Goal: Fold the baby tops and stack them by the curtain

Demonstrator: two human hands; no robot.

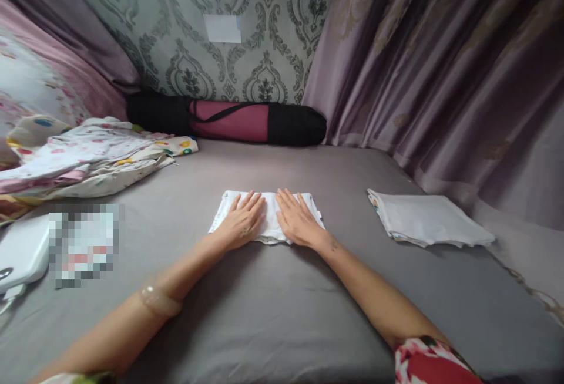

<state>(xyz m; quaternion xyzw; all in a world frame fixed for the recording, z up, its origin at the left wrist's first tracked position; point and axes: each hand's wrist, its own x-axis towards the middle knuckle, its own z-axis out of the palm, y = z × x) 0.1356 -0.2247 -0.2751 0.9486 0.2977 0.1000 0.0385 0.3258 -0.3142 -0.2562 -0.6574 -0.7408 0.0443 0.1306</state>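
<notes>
A small folded white cloth (269, 214) lies flat on the grey sheet (273, 302), in the middle of the view. My left hand (241, 219) rests palm down on its left half, fingers stretched out and pointing away from me. On the right half lies my right hand (298, 218), also flat with its fingers extended. Neither hand grips anything. A strip of the cloth shows between the hands, and its near edge looks slightly wavy. Farther right, another folded white cloth (432, 218) lies on the sheet, untouched.
Patterned clothes (97, 149) are heaped at the back left. A white device (26, 249) with a cable and a blurred packet (86, 246) lie at the left. A black and maroon long bag (229, 120) lies along the wall. Purple curtains (396, 61) hang at the right.
</notes>
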